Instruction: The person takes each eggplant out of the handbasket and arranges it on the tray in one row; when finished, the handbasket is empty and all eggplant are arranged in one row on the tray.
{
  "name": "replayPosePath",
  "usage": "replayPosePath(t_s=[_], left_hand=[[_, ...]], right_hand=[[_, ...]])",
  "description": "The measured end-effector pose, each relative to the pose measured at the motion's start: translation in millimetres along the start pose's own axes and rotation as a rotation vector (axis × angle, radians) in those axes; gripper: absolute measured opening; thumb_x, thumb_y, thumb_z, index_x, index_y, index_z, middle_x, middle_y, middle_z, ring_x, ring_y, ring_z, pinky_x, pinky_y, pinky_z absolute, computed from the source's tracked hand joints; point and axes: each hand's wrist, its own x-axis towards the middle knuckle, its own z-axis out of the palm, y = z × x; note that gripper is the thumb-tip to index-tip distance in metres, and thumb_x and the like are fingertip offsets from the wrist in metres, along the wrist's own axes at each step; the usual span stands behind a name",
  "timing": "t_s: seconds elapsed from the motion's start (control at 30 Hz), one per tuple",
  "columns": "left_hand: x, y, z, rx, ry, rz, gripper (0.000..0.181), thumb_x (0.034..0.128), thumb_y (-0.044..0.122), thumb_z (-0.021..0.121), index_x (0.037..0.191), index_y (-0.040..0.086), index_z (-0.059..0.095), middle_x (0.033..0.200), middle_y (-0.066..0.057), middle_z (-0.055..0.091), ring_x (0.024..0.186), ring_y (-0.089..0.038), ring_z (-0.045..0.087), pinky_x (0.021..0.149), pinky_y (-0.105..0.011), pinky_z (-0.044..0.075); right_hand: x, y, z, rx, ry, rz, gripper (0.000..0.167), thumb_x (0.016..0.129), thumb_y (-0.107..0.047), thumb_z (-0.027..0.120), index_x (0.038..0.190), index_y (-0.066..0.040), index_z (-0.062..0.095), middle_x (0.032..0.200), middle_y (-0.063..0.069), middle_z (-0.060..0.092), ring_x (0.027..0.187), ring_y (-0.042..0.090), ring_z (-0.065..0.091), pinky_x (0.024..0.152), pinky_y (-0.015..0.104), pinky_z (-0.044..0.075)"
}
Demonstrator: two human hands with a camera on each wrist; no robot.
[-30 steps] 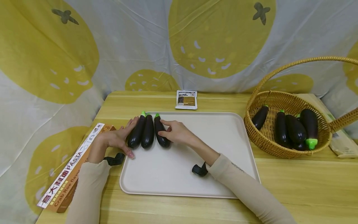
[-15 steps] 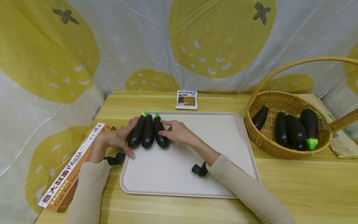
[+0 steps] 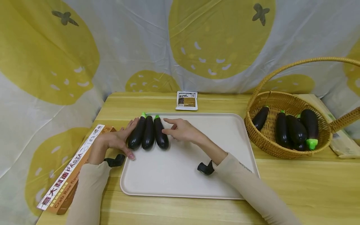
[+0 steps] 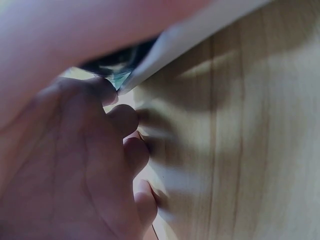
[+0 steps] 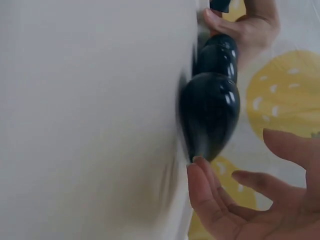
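Left hand [image 3: 116, 140] lies spread beside leftmost eggplant [image 3: 137, 134] on tray [image 3: 180, 178], right hand [image 3: 182, 129] half-open by rightmost eggplant [image 3: 161, 134], both hands empty; eggplants look slick, likely stiff (light too), so pinch mid-body.

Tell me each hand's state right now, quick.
Left hand: open, alongside the leftmost eggplant on the tray.
Right hand: open, holding nothing, fingertips by the tray's rightmost eggplant.

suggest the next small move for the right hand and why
Probably reach the right hand toward the basket for another eggplant: three eggplants already lie side by side on the tray, the right hand grips none of them, and the basket holds more.
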Motion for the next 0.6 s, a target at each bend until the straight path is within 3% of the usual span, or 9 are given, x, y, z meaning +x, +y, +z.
replayPosePath(t_s=[0.13, 0.23, 0.5, 0.6], left_hand=[[-0.4, 0.5, 0.2, 0.007, 0.001, 0.0, 0.157, 0.0644, 0.024, 0.099, 0.163, 0.015, -0.023, 0.168, -0.026, -0.028, 0.146, -0.069, -0.019, 0.115, -0.082, -0.004], [-2.0, 0.2, 0.3, 0.004, 0.001, -0.004, 0.157, 0.064, 0.024, 0.099, 0.163, 0.016, -0.023, 0.167, -0.026, -0.028, 0.145, -0.07, -0.018, 0.114, -0.083, -0.002], [-2.3, -1.9, 0.2, -0.023, -0.001, 0.008, 0.158, 0.0635, 0.023, 0.1, 0.163, 0.017, -0.023, 0.167, -0.026, -0.03, 0.143, -0.071, -0.022, 0.112, -0.084, -0.005], [-1.8, -2.1, -0.3, -0.009, 0.0, 0.004, 0.158, 0.0636, 0.025, 0.099, 0.163, 0.017, -0.024, 0.167, -0.026, -0.029, 0.144, -0.071, -0.021, 0.112, -0.084, -0.004]], right_hand=[[-21.7, 2, -27, -0.002, 0.006, -0.045, 0.062, 0.103, -0.039, 0.062, 0.16, -0.025, 0.042, 0.121, 0.012, 0.07, 0.104, 0.03, 0.07, 0.077, 0.032, 0.056], [-44.3, 3, -50, -0.037, 0.024, -0.063, 0.059, 0.104, -0.042, 0.061, 0.158, -0.03, 0.043, 0.125, 0.008, 0.069, 0.118, 0.027, 0.065, 0.087, 0.038, 0.056], [-119.9, 22, -121, -0.087, 0.063, -0.02, 0.056, 0.107, -0.043, 0.055, 0.159, -0.028, 0.042, 0.137, 0.009, 0.065, 0.115, 0.023, 0.068, 0.099, 0.046, 0.056], [-146.6, 38, -145, -0.105, 0.091, 0.022, 0.056, 0.108, -0.042, 0.053, 0.16, -0.025, 0.041, 0.134, 0.012, 0.067, 0.11, 0.019, 0.069, 0.09, 0.038, 0.058]])
